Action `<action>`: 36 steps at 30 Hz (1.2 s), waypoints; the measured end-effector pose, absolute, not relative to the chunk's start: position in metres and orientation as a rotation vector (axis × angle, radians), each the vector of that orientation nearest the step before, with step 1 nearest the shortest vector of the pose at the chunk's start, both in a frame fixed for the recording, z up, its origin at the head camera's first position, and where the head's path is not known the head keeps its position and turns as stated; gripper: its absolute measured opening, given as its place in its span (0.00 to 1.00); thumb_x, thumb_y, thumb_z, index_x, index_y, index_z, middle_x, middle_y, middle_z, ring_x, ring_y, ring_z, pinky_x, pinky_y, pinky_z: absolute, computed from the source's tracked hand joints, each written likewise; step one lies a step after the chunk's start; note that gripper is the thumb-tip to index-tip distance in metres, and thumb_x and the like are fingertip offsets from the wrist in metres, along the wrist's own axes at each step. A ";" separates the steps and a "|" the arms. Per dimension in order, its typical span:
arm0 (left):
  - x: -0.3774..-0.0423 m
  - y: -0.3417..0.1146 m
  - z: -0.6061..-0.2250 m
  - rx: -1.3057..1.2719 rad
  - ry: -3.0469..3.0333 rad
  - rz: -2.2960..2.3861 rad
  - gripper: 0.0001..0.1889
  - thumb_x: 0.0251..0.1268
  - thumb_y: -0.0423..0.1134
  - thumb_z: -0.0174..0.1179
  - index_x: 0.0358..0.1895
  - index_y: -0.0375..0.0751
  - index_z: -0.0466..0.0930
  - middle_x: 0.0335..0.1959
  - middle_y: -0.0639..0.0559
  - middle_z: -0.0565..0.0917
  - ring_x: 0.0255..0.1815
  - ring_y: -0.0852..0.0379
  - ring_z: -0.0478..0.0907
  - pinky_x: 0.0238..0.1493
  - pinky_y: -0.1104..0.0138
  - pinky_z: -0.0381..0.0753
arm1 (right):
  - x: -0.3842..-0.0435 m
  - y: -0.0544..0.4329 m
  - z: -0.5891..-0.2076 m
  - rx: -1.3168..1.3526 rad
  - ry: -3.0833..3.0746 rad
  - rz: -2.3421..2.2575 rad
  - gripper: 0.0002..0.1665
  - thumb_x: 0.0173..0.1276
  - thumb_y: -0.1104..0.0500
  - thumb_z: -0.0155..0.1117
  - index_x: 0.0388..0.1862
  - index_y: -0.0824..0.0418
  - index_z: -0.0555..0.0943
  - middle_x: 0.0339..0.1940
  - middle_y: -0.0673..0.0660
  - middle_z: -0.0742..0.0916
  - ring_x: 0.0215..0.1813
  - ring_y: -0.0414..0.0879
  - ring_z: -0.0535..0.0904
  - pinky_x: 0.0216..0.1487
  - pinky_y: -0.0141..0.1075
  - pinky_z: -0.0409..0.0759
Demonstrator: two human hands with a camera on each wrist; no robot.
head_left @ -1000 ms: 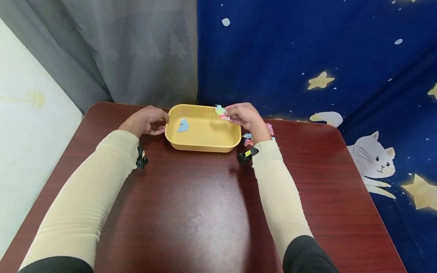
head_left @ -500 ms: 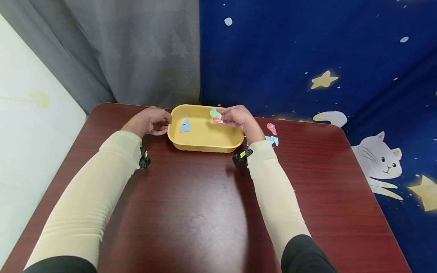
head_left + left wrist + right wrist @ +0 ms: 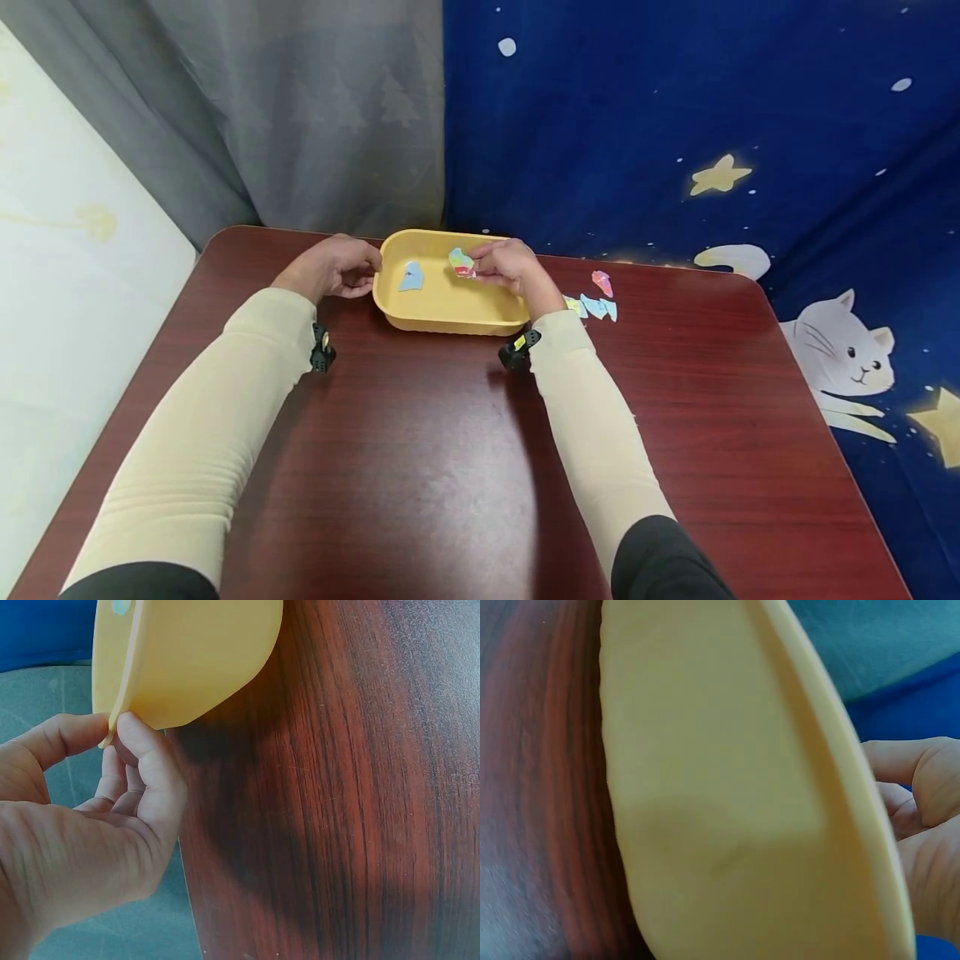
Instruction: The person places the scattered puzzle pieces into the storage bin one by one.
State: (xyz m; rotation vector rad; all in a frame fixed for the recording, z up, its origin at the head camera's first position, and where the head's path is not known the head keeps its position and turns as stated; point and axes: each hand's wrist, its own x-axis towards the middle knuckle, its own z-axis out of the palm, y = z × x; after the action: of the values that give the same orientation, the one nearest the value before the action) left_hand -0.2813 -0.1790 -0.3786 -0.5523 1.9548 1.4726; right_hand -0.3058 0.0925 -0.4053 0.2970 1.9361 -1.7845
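Observation:
A yellow plastic basin (image 3: 450, 321) stands at the back of the table. My left hand (image 3: 341, 265) pinches its left rim between thumb and forefinger, as the left wrist view shows close up. Over the inside of the basin my right hand (image 3: 510, 268) holds a small colourful paper-like cutout (image 3: 461, 263), printed light blue, yellow and red. A light blue cutout (image 3: 412, 277) lies on the basin floor to the left. In the right wrist view the basin wall (image 3: 712, 750) hides the fingertips and the held piece.
Several more cutouts lie right of the basin on the dark red wooden table (image 3: 420, 467): a pink one (image 3: 602, 283) and a row of light blue pieces (image 3: 596, 307), partly behind the right wrist. Grey and blue curtains (image 3: 600, 125) hang directly behind the table's back edge.
My right hand has moved left with the cutout, from the basin's right rim to over its middle. The left hand keeps its pinch on the rim. More pieces on the right are uncovered.

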 end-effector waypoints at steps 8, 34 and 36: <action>-0.281 -0.179 -0.378 -0.539 1.950 1.481 0.07 0.64 0.35 0.55 0.42 0.39 0.70 0.25 0.53 0.76 0.25 0.59 0.76 0.34 0.70 0.83 | -0.305 0.082 -0.413 0.264 1.913 -1.775 0.23 0.61 0.78 0.57 0.56 0.72 0.79 0.38 0.59 0.83 0.35 0.44 0.81 0.38 0.33 0.85; -0.285 -0.181 -0.378 -0.570 1.928 1.477 0.08 0.66 0.36 0.55 0.45 0.39 0.71 0.29 0.52 0.76 0.27 0.59 0.76 0.41 0.68 0.84 | -0.312 0.046 -0.426 0.278 2.057 -1.621 0.19 0.62 0.77 0.57 0.53 0.73 0.79 0.48 0.62 0.83 0.34 0.47 0.79 0.48 0.40 0.84; -0.285 -0.181 -0.378 -0.571 1.934 1.479 0.08 0.65 0.36 0.55 0.45 0.40 0.71 0.28 0.52 0.76 0.27 0.59 0.76 0.41 0.68 0.84 | -0.311 0.044 -0.425 0.268 2.083 -1.598 0.18 0.63 0.76 0.58 0.53 0.73 0.80 0.52 0.63 0.83 0.35 0.47 0.79 0.54 0.43 0.82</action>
State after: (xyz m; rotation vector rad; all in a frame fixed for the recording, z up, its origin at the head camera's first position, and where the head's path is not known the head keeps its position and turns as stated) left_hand -0.2850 -0.1808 -0.3779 -0.5705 1.9340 1.4788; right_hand -0.3111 0.0444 -0.4253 0.2679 2.0834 -1.5982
